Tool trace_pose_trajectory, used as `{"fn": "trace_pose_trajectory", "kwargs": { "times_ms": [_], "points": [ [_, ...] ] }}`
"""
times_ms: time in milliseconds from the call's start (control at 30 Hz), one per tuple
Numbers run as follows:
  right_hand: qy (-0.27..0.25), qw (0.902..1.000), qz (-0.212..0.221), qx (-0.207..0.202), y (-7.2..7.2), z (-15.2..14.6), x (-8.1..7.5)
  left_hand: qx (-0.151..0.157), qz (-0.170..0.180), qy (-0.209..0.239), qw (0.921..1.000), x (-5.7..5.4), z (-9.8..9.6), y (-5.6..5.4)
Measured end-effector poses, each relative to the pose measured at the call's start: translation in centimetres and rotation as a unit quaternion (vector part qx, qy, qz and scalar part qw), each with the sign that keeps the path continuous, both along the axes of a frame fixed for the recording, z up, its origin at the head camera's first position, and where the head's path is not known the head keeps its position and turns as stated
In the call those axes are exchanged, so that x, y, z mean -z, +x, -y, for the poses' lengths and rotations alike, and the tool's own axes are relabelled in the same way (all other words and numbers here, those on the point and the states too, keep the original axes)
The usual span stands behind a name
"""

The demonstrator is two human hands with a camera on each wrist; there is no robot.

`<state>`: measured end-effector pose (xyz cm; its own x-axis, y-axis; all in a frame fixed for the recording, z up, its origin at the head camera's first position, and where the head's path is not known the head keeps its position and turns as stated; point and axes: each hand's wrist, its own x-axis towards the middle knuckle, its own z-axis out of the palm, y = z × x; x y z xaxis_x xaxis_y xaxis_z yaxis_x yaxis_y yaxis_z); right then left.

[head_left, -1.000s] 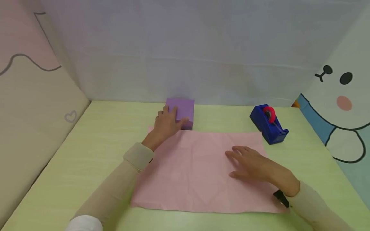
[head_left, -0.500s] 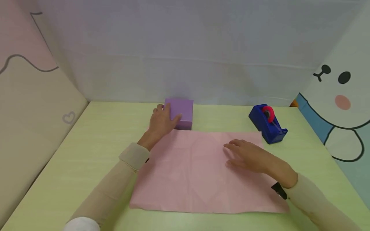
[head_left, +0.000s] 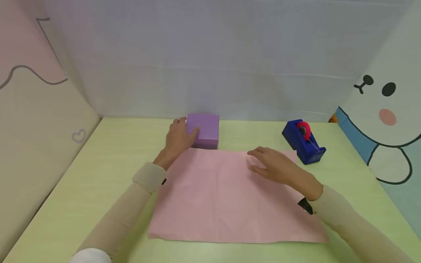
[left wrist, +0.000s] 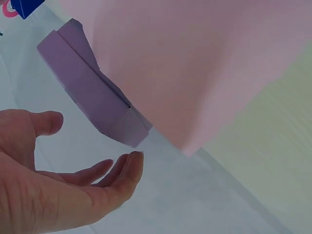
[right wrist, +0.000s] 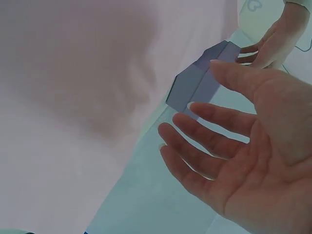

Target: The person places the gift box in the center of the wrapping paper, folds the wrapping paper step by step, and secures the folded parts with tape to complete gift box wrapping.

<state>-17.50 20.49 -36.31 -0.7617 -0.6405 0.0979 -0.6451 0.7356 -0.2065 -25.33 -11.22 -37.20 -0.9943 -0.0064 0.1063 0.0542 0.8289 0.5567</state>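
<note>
A purple box (head_left: pixel 204 127) stands at the back of the table, just behind a sheet of pink paper (head_left: pixel 227 204). My left hand (head_left: pixel 177 138) is at the box's left side with the thumb over its front corner; in the left wrist view the loosely curved fingers (left wrist: pixel 127 170) are apart from the box (left wrist: pixel 95 90). Over the paper's right half hovers my right hand (head_left: pixel 276 166), its fingers spread and holding nothing. The right wrist view shows its relaxed fingers (right wrist: pixel 204 134) in front of the box (right wrist: pixel 195 83).
A blue tape dispenser (head_left: pixel 304 142) with a red-cored roll stands at the back right, by the paper's far right corner. A pale backdrop (head_left: pixel 210 73) rises behind the table's (head_left: pixel 98 175) far edge. Panels with drawn figures flank it on both sides.
My left hand has slid left off the top of the box to its side. The right hand has moved up and left over the paper, towards the box. The box stays in place.
</note>
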Motion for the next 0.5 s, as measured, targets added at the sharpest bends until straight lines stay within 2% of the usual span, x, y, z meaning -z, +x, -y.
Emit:
{"fn": "trace_pose_trajectory", "kwargs": {
  "times_ms": [267,500],
  "points": [
    [-0.011,0.9996,-0.022,0.015,-1.4,1.6,0.0,-0.002,0.021,0.029,0.9993,0.0,0.7,-0.3],
    [-0.005,0.9995,-0.012,0.029,-2.4,2.5,-0.2,0.018,0.035,0.041,0.9984,0.1,0.9,-0.7]
  ]
}}
